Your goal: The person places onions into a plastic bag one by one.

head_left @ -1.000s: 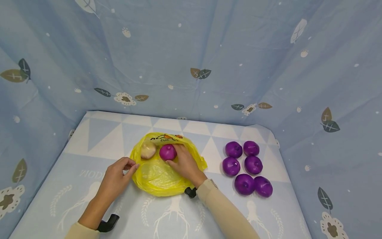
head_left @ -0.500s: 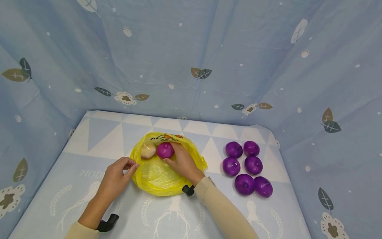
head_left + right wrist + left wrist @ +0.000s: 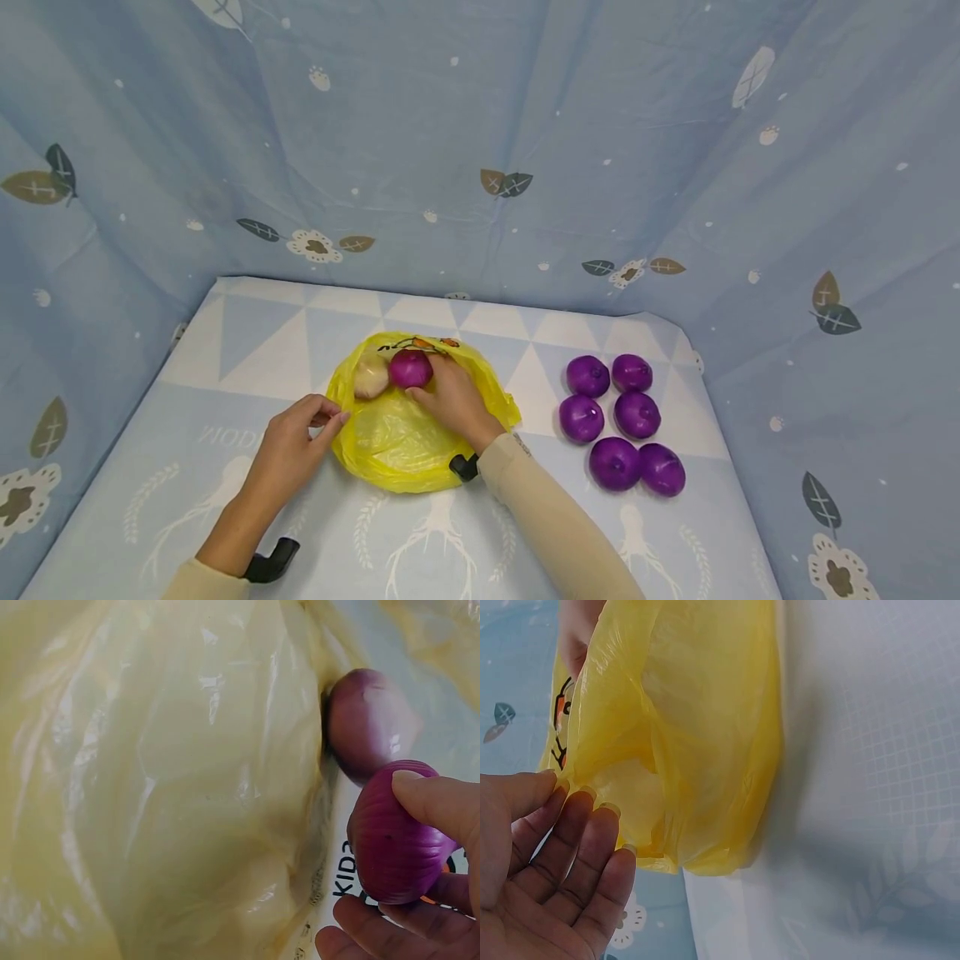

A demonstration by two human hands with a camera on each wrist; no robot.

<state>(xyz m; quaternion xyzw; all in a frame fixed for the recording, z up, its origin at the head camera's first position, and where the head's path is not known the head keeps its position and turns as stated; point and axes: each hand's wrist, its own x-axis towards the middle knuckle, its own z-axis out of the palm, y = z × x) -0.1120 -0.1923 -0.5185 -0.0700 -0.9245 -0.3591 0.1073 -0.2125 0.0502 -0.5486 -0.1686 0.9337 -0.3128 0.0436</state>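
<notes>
A yellow plastic bag (image 3: 405, 442) lies with its mouth spread wide. My left hand (image 3: 296, 442) pinches the bag's left rim between thumb and fingertips; the left wrist view shows the film (image 3: 622, 712) drawn up from those fingers. Inside the mouth, my right hand (image 3: 457, 400) holds a purple onion (image 3: 410, 368), gripping its right side. The right wrist view has the thumb on top of this onion (image 3: 394, 847) and the fingers beneath. Close on its left is a pale round bulb (image 3: 371, 377) inside the bag. A pinkish-purple bulb (image 3: 367, 724) appears beyond the held onion in that wrist view.
Several purple onions (image 3: 615, 462) sit grouped on the right of the patterned tablecloth (image 3: 247, 350), apart from the bag. Blue printed curtains (image 3: 450, 150) enclose the back and sides. Black curved pieces (image 3: 273, 560) sit at both wrists.
My right hand has moved left and slightly farther back inside the bag with the onion, closing the gap to the pale bulb. The left hand has stayed on the rim.
</notes>
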